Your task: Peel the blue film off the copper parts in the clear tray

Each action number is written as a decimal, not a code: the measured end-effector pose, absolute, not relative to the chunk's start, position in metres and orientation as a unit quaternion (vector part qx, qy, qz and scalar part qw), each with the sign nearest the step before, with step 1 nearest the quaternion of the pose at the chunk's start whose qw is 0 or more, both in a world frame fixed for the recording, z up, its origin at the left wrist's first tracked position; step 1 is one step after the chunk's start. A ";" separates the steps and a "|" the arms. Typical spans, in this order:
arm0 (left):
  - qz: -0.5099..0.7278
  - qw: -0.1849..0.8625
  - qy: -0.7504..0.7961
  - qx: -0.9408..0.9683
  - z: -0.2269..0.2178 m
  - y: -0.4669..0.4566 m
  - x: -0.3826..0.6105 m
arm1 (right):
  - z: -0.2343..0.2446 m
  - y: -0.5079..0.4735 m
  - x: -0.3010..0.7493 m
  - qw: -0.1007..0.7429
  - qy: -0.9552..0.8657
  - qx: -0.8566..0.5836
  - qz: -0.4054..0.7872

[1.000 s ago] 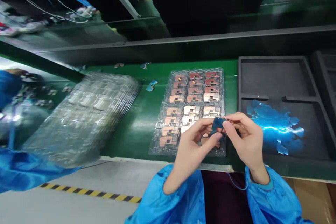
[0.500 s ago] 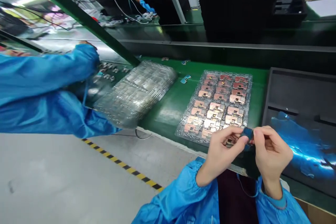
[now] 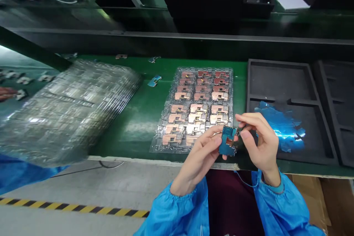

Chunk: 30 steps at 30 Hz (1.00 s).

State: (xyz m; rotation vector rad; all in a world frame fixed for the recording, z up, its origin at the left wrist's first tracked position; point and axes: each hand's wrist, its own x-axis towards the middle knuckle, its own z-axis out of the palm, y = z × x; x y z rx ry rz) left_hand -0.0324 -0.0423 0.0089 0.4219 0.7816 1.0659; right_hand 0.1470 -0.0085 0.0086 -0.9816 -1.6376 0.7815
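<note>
My left hand pinches a small blue circuit board with a copper patch, held upright over the near edge of the green bench. My right hand is closed too, its fingertips pinching at the board's upper right corner. Just behind my hands lies a clear plastic tray with several copper-coloured parts in rows. Both wrists come out of blue sleeves.
A stack of clear blister trays lies at the left on the green belt. A black foam tray at the right holds blue film scraps. Loose small parts lie behind. A co-worker's blue sleeve shows at lower left.
The view swung back to the right, and the co-worker's arm left most of the picture. The blue board now stands upright between my hands, with its copper patch facing me.
</note>
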 end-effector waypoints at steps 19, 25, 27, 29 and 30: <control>0.490 0.773 0.367 0.168 0.003 -0.043 -0.029 | 0.011 -0.020 0.153 0.448 -0.818 -0.360 -0.025; 0.505 0.778 0.357 0.108 0.005 -0.039 -0.028 | 0.007 -0.022 0.155 0.427 -0.847 -0.315 -0.047; 0.514 0.778 0.349 0.088 0.005 -0.036 -0.028 | 0.005 -0.022 0.153 0.430 -0.850 -0.300 -0.050; 0.524 0.774 0.346 0.077 0.006 -0.034 -0.029 | 0.005 -0.022 0.151 0.443 -0.847 -0.290 -0.042; 0.528 0.773 0.345 0.075 0.007 -0.033 -0.029 | 0.004 -0.023 0.150 0.449 -0.846 -0.285 -0.033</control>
